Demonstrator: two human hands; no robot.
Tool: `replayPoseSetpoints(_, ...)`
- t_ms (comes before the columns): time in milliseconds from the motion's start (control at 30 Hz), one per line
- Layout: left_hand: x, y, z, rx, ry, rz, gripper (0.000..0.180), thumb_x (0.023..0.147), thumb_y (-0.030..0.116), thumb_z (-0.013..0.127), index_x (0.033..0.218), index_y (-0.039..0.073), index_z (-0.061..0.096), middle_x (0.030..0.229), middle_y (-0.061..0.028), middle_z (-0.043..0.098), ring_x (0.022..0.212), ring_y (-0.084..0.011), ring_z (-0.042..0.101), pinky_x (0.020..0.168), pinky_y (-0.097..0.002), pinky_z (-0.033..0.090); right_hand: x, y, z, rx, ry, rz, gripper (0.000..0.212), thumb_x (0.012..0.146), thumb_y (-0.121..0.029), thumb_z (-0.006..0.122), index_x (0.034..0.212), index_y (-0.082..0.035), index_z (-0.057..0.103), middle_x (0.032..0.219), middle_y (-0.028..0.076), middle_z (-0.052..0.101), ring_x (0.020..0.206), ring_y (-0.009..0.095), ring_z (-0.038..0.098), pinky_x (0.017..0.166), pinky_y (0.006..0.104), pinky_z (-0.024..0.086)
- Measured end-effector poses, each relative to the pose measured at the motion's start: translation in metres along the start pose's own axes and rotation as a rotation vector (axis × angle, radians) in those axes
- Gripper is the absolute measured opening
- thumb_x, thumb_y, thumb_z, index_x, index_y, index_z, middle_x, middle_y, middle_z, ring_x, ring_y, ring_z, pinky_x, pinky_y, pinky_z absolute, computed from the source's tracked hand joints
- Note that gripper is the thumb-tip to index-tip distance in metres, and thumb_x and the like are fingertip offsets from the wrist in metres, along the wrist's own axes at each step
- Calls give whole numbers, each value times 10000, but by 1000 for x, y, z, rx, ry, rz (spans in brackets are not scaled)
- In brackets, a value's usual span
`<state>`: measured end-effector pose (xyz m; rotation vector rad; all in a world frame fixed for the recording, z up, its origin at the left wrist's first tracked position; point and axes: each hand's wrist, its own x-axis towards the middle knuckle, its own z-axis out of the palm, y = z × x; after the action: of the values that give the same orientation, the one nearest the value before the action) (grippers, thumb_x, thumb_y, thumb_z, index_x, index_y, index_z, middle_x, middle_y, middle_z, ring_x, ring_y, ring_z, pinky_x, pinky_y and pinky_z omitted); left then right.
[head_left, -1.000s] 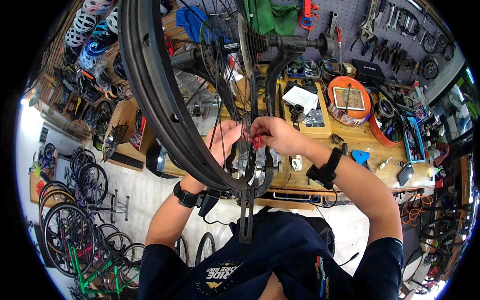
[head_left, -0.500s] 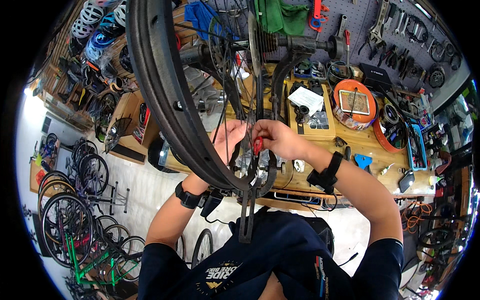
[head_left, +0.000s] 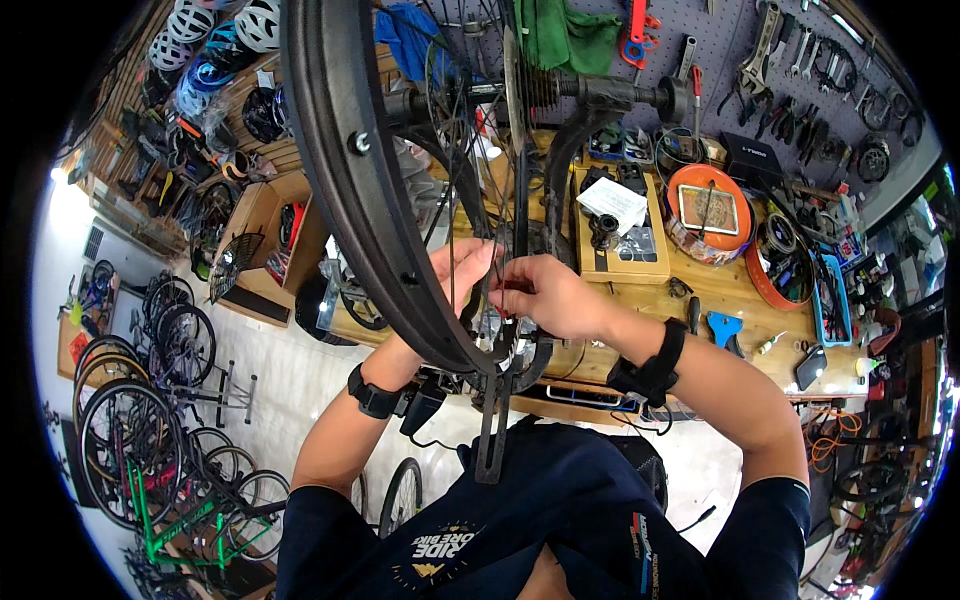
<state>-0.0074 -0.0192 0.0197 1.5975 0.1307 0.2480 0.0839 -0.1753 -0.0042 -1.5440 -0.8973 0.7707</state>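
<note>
A black bicycle wheel rim (head_left: pixel 375 190) with thin spokes stands upright in a dark truing stand (head_left: pixel 585 125) in front of me. My left hand (head_left: pixel 462 268) reaches in behind the rim, its fingertips pressed together at a spoke; the rim and spokes partly cover it. Just right of it, my right hand (head_left: pixel 552 297) is closed, thumb and fingers pinched at the spokes near the rim's lower part. A little red of the spoke wrench (head_left: pixel 503 313) shows below its fingertips; the rest is hidden. The cassette (head_left: pixel 542 88) sits at the hub, farther away.
Behind the wheel is a wooden bench with a cardboard box (head_left: pixel 625 262) of parts, an orange round tub (head_left: pixel 708 245), a blue tray (head_left: pixel 832 300) and a blue tool (head_left: pixel 725 328). Tools hang on the pegboard (head_left: pixel 735 40). Bicycles (head_left: pixel 150 440) stand at the left.
The rim has turned and shifted slightly to the right in view, and a valve hole or fitting now shows on it. My right hand has rolled over, covering most of the red spoke wrench.
</note>
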Motion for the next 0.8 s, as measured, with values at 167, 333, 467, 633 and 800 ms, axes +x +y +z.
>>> replayPoseSetpoints(167,2,-2,-5,-21,-47,-70,352,969,293,557,1084,-29,642,1002,-55,661,892,-107,595,823,-246,452,9,-13,6,-597,74,-38,283,876,-255,658,949,18,641,797,206,669,760,332,668,699,406,523)
replayPoseSetpoints(333,1,-7,-6,-13,-45,-99,368,970,306,559,1123,-23,619,1014,-43,655,908,-93,584,824,-233,447,16,-41,7,-863,-17,70,293,878,-268,632,952,15,630,832,229,669,840,386,660,749,437,541)
replayPoseSetpoints(467,2,-12,-6,92,30,-59,363,965,295,570,1121,-29,619,996,-44,657,898,-90,581,814,-230,449,26,-7,4,-786,25,-126,246,881,-238,619,913,4,641,830,210,672,819,371,661,740,430,538)
replayPoseSetpoints(633,4,-4,-4,21,-26,-51,352,957,292,581,1115,-20,617,913,-22,640,824,-78,579,739,-225,460,35,11,-14,-106,-374,72,175,905,-207,636,933,-36,659,761,33,650,648,169,605,618,304,492)
replayPoseSetpoints(800,2,3,1,-39,-10,-97,349,953,309,583,1101,-5,611,865,8,593,766,-62,549,675,-205,435,30,-1,-34,220,-583,220,201,901,-254,680,948,-59,664,704,-36,575,615,58,507,557,209,394)
